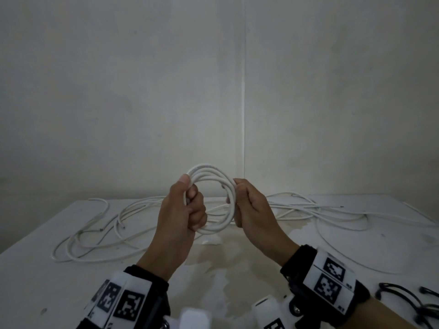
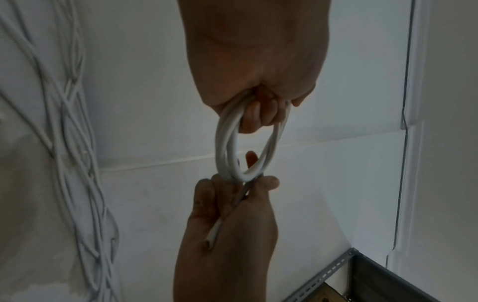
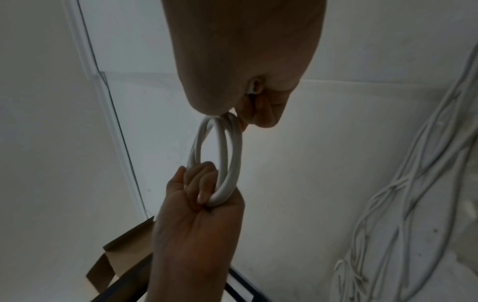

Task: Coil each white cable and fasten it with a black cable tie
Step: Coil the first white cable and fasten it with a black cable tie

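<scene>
White, stiff-looking sheathing is wound into a small coil (image 1: 210,200) of several turns, held upright in the air above the desk (image 1: 35,269), at about 12 o'clock from the wrists. The coil's 9 o'clock side is gripped by the left hand (image 1: 183,212), fingers curled through the ring and the thumb pressed on the outside; its 3 o'clock side is pinched by the right hand (image 1: 251,207), whose grip is closed round the turns, with the cut cable end (image 2: 210,237) lying across its palm in the left wrist view. Uncoiled white cables (image 1: 95,233) are spread over the desk from 9 o'clock round to 3 o'clock behind the hands. Black cable ties (image 1: 403,300) lie at about 4 o'clock, near the right wrist and well apart from the coil. The winding is judged finished and the fastening not yet begun. The risk lies in one hand having to let go to fetch a tie: the springy turns may fan open or the free end slip out, and the loops would have to be wound again. A tie drawn round too few turns would leave the bundle loose.
</scene>
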